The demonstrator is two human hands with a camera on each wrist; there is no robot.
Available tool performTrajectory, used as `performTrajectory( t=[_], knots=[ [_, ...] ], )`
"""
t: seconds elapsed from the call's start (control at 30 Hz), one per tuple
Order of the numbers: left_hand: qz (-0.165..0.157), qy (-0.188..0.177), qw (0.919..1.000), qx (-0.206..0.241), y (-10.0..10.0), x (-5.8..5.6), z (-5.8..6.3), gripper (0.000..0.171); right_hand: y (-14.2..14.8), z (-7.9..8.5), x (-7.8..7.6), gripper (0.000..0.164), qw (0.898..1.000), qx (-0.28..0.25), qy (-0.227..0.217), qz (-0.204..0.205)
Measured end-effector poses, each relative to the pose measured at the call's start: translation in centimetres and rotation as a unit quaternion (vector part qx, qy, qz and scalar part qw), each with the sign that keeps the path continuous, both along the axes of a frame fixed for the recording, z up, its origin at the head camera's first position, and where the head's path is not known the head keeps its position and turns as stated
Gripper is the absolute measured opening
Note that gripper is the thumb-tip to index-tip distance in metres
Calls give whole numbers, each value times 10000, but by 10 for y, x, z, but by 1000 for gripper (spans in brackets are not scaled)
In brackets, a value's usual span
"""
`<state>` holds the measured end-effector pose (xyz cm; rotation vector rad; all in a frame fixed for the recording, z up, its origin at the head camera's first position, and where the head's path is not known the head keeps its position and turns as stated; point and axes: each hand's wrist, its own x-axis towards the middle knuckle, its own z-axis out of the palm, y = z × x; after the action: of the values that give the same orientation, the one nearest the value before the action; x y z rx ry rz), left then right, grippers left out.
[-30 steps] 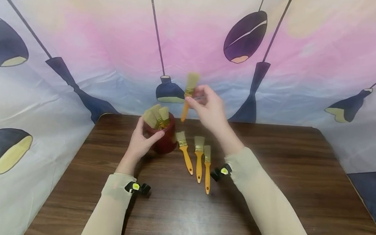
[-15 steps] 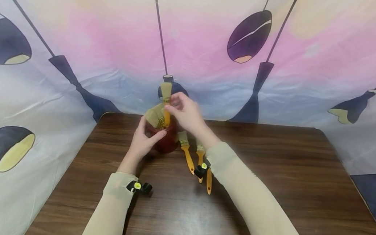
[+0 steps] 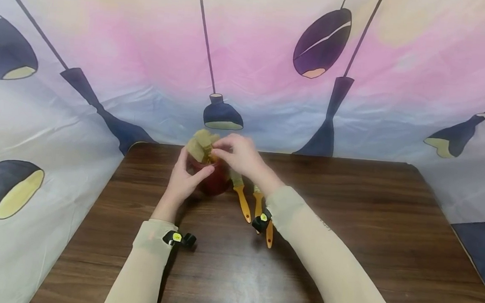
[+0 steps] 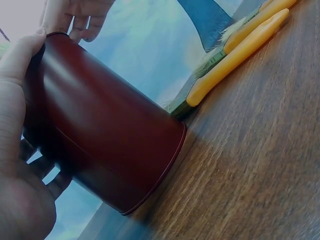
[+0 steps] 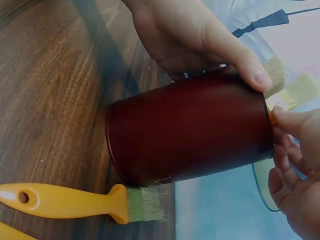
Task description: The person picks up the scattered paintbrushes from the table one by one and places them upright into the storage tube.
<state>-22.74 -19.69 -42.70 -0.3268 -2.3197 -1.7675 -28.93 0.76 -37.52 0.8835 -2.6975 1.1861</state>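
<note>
A dark red cylindrical cup (image 3: 216, 181) stands at the table's back edge, with several flat paintbrushes (image 3: 196, 150) in it, bristles up. My left hand (image 3: 183, 178) grips it from the left, thumb near the rim and fingers behind. At the rim's right side, my right hand (image 3: 244, 158) pinches a paintbrush (image 5: 282, 98) by its orange handle; that handle's lower part is hidden in the cup. In the right wrist view, the right hand's fingers (image 5: 281, 155) lie close against the rim. Whether they touch it is unclear.
Three yellow-handled paintbrushes lie right of the cup: one nearest it (image 3: 243, 203), a middle one (image 3: 258, 200) and an outer one (image 3: 269, 235), the last two partly under my right wrist. Behind the brown wooden table (image 3: 345, 252) hangs a printed cloth (image 3: 265, 68).
My right hand has moved left and then down, bringing the paintbrush from the air beside the cup into it. The left hand has kept its grip on the cup.
</note>
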Motion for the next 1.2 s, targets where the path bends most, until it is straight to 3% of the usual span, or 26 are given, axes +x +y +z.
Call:
performTrajectory(
  t=[0.2,0.5,0.63,0.73,0.97,1.2],
  knots=[
    [-63,5,10000,76,0,-1,-1,86,12,8,4,34,10000,75,4,63],
    [-17,-19,10000,24,1,-3,-3,87,56,5,27,33,9967,-706,-179,-358],
    [41,2,10000,-36,-7,-13,-20,88,76,-2,40,34,9944,-782,-124,-701],
    [63,41,9999,-78,-13,-21,-33,89,87,-7,49,34,9921,-865,-108,-907],
    [105,-5,9999,-137,-12,-19,-30,91,110,-32,68,35,9883,-800,110,-1290],
    [72,-38,10000,-36,-7,-16,-23,88,129,-62,86,33,9874,-591,46,-1470]
  ],
)
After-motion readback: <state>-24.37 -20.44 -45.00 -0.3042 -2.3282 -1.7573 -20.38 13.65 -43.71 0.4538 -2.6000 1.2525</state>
